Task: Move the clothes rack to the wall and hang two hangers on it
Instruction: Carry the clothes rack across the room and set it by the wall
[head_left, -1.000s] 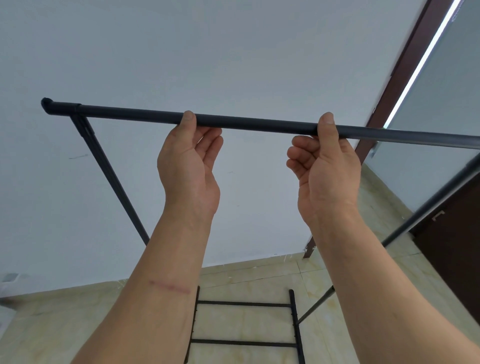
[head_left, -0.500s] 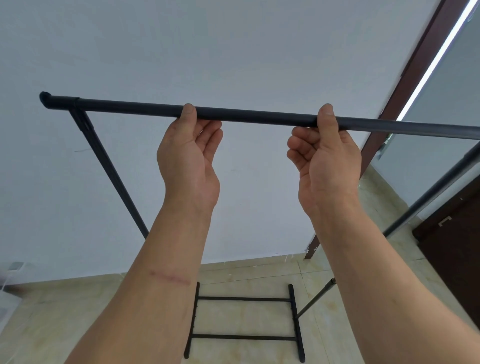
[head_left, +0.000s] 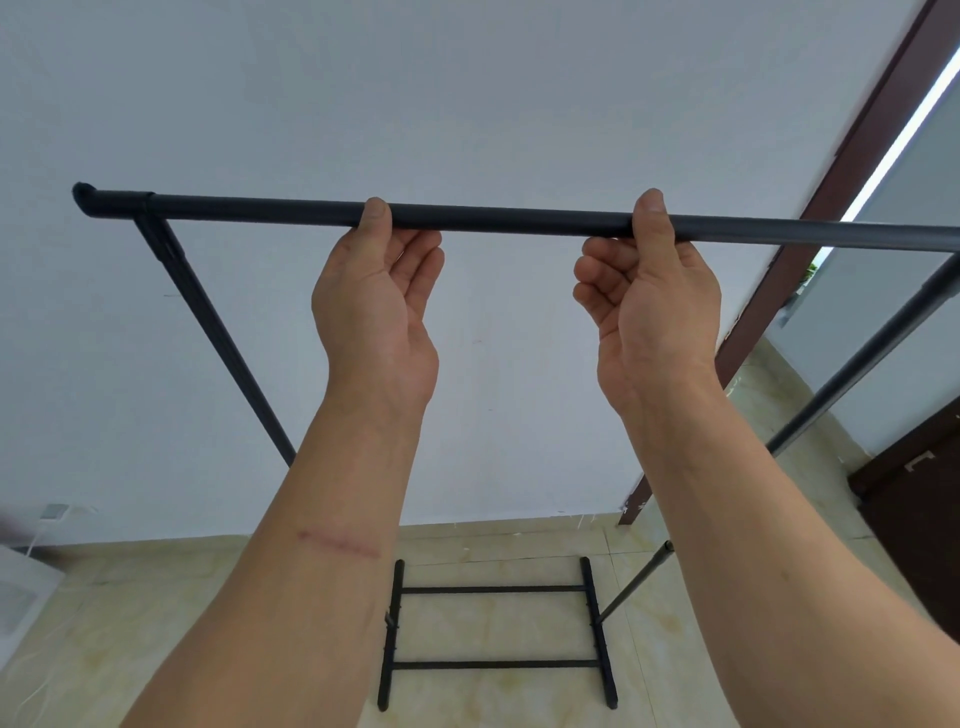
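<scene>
Head view: left hand (head_left: 376, 312) and right hand (head_left: 649, 306) both grip the top bar of the clothes rack (head_left: 498, 218), thumbs over the near side, fingers curled behind. Two spaced grips likely keep the frame level while shifting. Rack stands just before the far wall (head_left: 467, 104); no hangers visible.

Two hands on a clothes rack bar, facing a white wall

The left hand (head_left: 376, 306) and right hand (head_left: 652, 306) reach up to the rack's top bar (head_left: 509, 218), thumbs pressed against its front; the rack's base (head_left: 498, 629) stands on the tiled floor (head_left: 156, 597) below.
</scene>
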